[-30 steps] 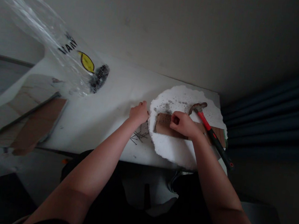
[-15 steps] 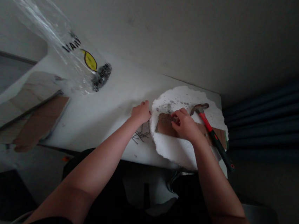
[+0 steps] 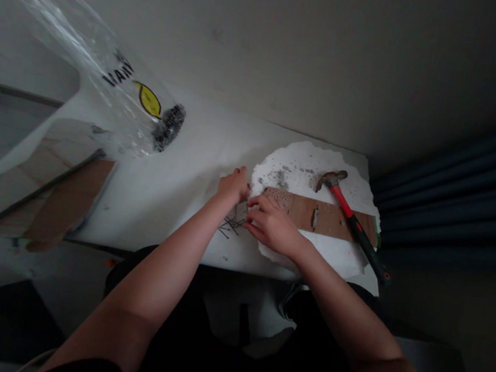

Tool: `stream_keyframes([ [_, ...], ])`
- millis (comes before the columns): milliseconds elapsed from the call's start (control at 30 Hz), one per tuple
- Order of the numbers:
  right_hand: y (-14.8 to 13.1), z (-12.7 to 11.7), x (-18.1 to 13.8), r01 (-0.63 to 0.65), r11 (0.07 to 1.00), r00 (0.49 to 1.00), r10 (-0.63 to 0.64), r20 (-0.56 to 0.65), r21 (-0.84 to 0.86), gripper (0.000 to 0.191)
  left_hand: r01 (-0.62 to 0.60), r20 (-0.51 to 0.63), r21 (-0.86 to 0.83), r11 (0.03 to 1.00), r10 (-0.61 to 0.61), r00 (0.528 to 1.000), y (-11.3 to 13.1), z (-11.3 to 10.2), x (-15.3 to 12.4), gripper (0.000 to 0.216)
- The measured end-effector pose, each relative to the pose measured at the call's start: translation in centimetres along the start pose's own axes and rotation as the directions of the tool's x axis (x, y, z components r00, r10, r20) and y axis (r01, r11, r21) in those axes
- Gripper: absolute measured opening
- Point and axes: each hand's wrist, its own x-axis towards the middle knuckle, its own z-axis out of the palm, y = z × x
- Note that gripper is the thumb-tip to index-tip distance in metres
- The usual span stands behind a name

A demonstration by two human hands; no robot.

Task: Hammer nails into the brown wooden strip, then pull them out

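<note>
My left hand [image 3: 232,187] rests at the left edge of a ragged white sheet [image 3: 307,156]. Its fingers are curled closed, and what they hold, if anything, is hidden. My right hand [image 3: 274,226] reaches over the sheet's left part, fingers bent and apart, beside several loose nails [image 3: 230,226]. Beyond it a brown wooden board [image 3: 302,212] lies across the sheet, its left end dotted with many small holes or marks. A small greyish piece [image 3: 315,218] sits on the board. A claw hammer [image 3: 346,206] with a red and black handle lies across the board's right part.
Clear plastic wrap [image 3: 124,101] with black and yellow print hangs over the white table [image 3: 178,185] at left. Flat panels [image 3: 69,198] lie at the table's left end. A wall stands behind, and a dark curtain [image 3: 453,194] is at right.
My right hand has moved left and nearer to me, from the board to the nails, uncovering the board's middle. My left hand has barely moved.
</note>
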Motion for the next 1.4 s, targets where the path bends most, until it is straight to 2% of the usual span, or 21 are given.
stream_keyframes([
  [67,-0.4,1.8,0.3,-0.004,0.996,1.000,0.005,0.014,-0.092,0.010,-0.005,-0.018,0.012,1.000,0.005,1.000,0.0,0.0,0.0,0.048],
  [133,0.0,2.1,0.5,-0.065,0.992,0.997,0.061,-0.038,-0.113,0.016,-0.020,-0.027,0.021,1.000,0.021,0.999,-0.1,0.0,-0.1,0.048],
  [200,1.1,0.8,0.5,-0.148,0.987,0.982,0.140,-0.128,-0.061,0.023,-0.029,-0.033,0.022,0.999,0.030,0.999,-0.1,0.1,-0.2,0.046],
  [300,3.7,-2.5,0.0,-0.284,0.959,0.925,0.278,-0.257,0.017,0.018,-0.023,-0.042,0.008,1.000,0.023,0.999,-0.2,0.2,-0.3,0.045],
  [333,4.6,-3.5,-0.3,-0.340,0.940,0.905,0.335,-0.261,0.027,0.016,-0.022,-0.041,0.003,1.000,0.022,0.999,-0.2,0.2,-0.3,0.046],
  [433,6.6,-5.1,-1.3,-0.441,0.897,0.887,0.434,-0.154,-0.013,0.008,-0.022,-0.028,-0.002,1.000,0.022,0.999,-0.2,0.1,-0.2,0.047],
  [533,7.2,-4.6,-1.7,-0.426,0.903,0.905,0.426,-0.012,-0.060,0.004,-0.026,-0.033,0.001,1.000,0.026,0.999,-0.2,0.2,-0.2,0.047],
  [633,6.6,-3.7,-1.4,-0.389,0.916,0.917,0.396,0.058,-0.096,0.006,-0.035,-0.036,-0.002,0.999,0.034,0.999,-0.2,0.2,-0.1,0.047],
  [800,5.8,-3.2,-0.4,-0.400,0.899,0.909,0.414,0.051,-0.177,0.005,-0.030,-0.030,0.016,0.999,0.031,0.999,-0.1,0.1,-0.3,0.046],
  [933,5.8,-3.0,-0.2,-0.425,0.888,0.897,0.439,0.051,-0.178,0.001,-0.036,-0.031,0.024,0.999,0.036,0.999,-0.2,0.1,-0.3,0.046],
  [1200,6.0,-2.7,0.1,-0.483,0.864,0.870,0.492,0.039,-0.140,0.004,-0.031,-0.022,0.022,0.999,0.031,0.999,0.0,0.0,-0.4,0.046],
  [1400,6.2,-2.4,0.4,-0.513,0.838,0.846,0.530,0.055,-0.184,0.009,-0.041,-0.028,0.026,0.999,0.042,0.999,-0.1,0.2,-0.4,0.045],
])
